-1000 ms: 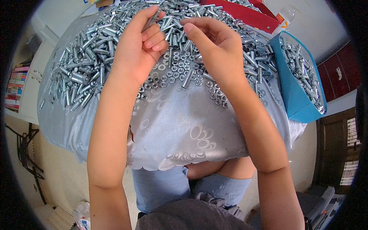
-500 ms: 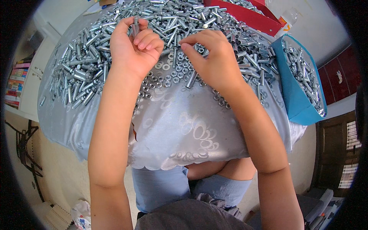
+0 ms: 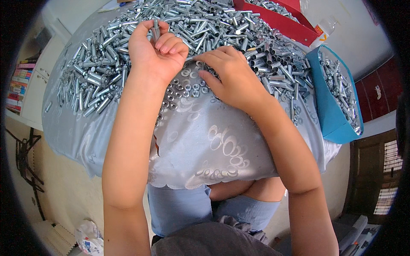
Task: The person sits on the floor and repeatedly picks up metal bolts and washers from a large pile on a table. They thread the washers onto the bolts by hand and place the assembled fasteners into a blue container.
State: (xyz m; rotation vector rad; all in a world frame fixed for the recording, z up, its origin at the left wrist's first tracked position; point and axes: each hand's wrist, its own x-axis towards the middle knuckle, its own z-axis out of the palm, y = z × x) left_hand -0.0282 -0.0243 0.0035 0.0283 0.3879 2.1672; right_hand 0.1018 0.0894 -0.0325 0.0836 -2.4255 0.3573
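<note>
My left hand (image 3: 156, 57) is raised over the near side of the pile, palm up. Its thumb and fingers close round a silver expansion bolt (image 3: 155, 33) that stands upright. My right hand (image 3: 235, 77) reaches down beside it, palm toward the table. Its thumb and index fingertip are apart, close to loose flat washers (image 3: 186, 73), with metal pieces showing in the gap. Small hex nuts (image 3: 187, 88) lie scattered on the cloth between my wrists. Beyond both hands spreads a large heap of silver expansion bolts and sleeves (image 3: 209, 27).
A blue fabric box (image 3: 331, 123) full of bolts stands at the table's right edge. Behind it are a red box (image 3: 282, 25) with more metal parts and a clear plastic bottle (image 3: 324, 29). A shiny pale tablecloth (image 3: 192, 145) hangs over the front edge above my knees.
My right hand has moved slightly left and down toward the washers, and its thumb and index finger have spread wider. My left hand still holds the bolt. The view has shifted slightly.
</note>
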